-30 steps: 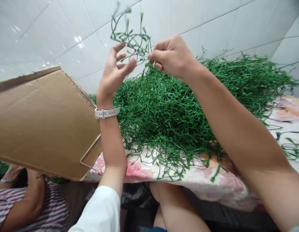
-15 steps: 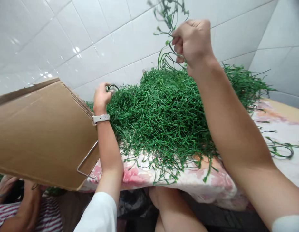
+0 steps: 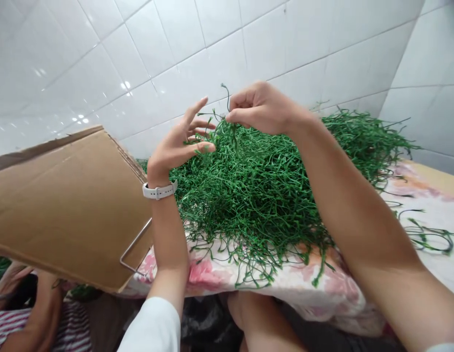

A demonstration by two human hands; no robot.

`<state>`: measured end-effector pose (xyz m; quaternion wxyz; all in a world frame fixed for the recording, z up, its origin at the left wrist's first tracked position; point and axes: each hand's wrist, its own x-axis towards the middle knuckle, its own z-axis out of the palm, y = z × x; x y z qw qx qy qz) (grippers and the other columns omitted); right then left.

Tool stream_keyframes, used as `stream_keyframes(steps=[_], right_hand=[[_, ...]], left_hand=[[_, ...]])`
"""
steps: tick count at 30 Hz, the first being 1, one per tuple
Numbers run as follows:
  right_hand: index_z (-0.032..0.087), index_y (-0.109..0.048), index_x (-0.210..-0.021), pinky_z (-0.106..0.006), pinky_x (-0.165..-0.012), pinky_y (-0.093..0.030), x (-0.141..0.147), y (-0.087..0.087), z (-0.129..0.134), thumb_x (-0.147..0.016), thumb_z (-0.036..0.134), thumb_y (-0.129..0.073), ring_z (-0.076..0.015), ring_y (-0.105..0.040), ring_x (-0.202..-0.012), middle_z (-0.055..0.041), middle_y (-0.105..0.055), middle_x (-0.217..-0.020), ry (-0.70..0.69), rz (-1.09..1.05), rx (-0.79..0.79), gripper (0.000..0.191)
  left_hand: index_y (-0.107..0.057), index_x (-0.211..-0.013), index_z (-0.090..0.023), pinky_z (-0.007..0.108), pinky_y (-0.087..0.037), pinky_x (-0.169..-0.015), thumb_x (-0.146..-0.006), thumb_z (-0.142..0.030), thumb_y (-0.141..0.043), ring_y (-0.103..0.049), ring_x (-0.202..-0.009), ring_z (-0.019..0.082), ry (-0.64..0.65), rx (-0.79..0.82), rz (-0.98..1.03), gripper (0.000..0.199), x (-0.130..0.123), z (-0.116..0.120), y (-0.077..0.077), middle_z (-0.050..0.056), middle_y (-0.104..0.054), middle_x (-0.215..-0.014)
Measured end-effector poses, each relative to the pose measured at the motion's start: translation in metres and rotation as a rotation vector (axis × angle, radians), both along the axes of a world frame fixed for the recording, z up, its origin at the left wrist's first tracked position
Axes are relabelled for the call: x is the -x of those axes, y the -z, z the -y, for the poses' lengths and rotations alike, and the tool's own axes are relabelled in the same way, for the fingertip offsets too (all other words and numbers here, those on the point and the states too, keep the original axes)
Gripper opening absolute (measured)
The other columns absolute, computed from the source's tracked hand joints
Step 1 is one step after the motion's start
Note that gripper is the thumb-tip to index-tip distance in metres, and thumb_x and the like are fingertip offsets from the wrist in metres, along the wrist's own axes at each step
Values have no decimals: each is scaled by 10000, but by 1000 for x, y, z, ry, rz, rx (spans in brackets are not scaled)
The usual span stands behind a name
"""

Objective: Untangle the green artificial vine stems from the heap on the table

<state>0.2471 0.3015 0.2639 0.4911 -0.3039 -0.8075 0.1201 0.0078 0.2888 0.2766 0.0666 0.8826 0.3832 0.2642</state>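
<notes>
A large heap of thin green artificial plant stems (image 3: 260, 195) lies tangled on the table. Above its back edge, my right hand (image 3: 261, 110) pinches a few green stems (image 3: 232, 137), which hang down from the fingertips while one dark end points up. My left hand (image 3: 186, 134), wearing a white watch band on the wrist, is held just to the left of those stems. Its fingers are spread, with thumb and fingers apart and nothing clearly gripped. Whether its fingertips touch the small tips of the stems I cannot tell.
A big cardboard sheet or box side (image 3: 65, 210) stands at the left, beside a bent metal wire (image 3: 133, 249). Behind it, another person's arms (image 3: 39, 303) show at lower left. A floral cloth (image 3: 212, 274) covers the table; loose stems (image 3: 428, 239) lie at right. White tiled wall (image 3: 219, 63) behind.
My right hand has come down and left with the stems, from high above the heap. My left hand has risen to the right toward them, its fingers opening out.
</notes>
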Motion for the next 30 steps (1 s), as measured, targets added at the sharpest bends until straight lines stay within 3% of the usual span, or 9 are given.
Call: stream_keyframes(steps=[4,7,9,12,14,17,20,27,30], right_hand=[[212,-488,-524,-308,-516,-225,-1,0,-4,-826,114,-661,-95,-336,-495,26,-435,-504,37,-130,9,362],[215,-546,-564,-301,-501,-253,-2,0,-7,-842,155,-695,-95,-352,-487,22,-461,-495,31,-231,-4,321],[223,-584,-605,-298,-493,-279,-2,-1,-8,-860,229,-719,-105,-362,-493,17,-473,-488,12,-270,-7,289],[234,-587,-598,-303,-472,-293,1,-1,-8,-861,326,-743,-117,-367,-472,12,-477,-470,-30,-312,1,319],[234,-573,-569,-304,-458,-291,3,-1,-9,-864,351,-745,-113,-364,-440,13,-472,-459,-53,-354,1,361],[231,-562,-543,-296,-430,-268,5,-1,-13,-891,370,-719,-105,-351,-398,18,-461,-441,-58,-467,2,406],[224,-546,-525,-282,-400,-232,8,-1,-15,-895,345,-717,-97,-334,-381,27,-440,-426,-57,-544,46,426],[176,-611,-577,-256,-423,-223,23,4,-12,-898,190,-678,-72,-322,-404,49,-427,-430,-96,-426,158,329],[153,-663,-645,-252,-453,-282,17,5,-10,-936,271,-683,-66,-362,-447,33,-510,-483,-170,-115,223,315]], left_hand=[[-483,-1537,-296,309,-596,-869,-931,-468,-690,-739,-1005,209,-153,-107,105,663,-6,0,2,96,-758,-1183],[-513,-1485,-306,320,-599,-821,-964,-515,-620,-736,-1000,208,-264,-211,190,571,-1,-2,0,98,-762,-1183],[-504,-1471,-328,326,-593,-818,-986,-539,-577,-724,-1056,210,-253,-279,285,533,4,-4,-1,84,-760,-1187],[-480,-1459,-346,321,-583,-851,-1030,-552,-497,-709,-1072,181,-173,-336,489,476,13,-9,0,53,-755,-1158],[-445,-1491,-367,310,-589,-862,-1003,-617,-525,-706,-1089,179,-92,-293,524,554,21,-16,1,49,-737,-1199],[-389,-1555,-401,308,-618,-802,-787,-667,-796,-722,-1062,211,227,-165,406,909,30,-32,4,55,-712,-1232],[-462,-1527,-385,310,-634,-748,-623,-496,-974,-735,-936,196,547,-117,332,1045,28,-49,8,35,-720,-1148],[-708,-1120,-290,271,-571,-613,-929,-514,-730,-672,-686,106,549,-338,617,295,-5,-49,11,-8,-687,-860],[-702,-916,-237,239,-529,-593,-977,-469,-692,-615,-617,71,537,-355,701,240,-9,-37,9,-24,-635,-732]])
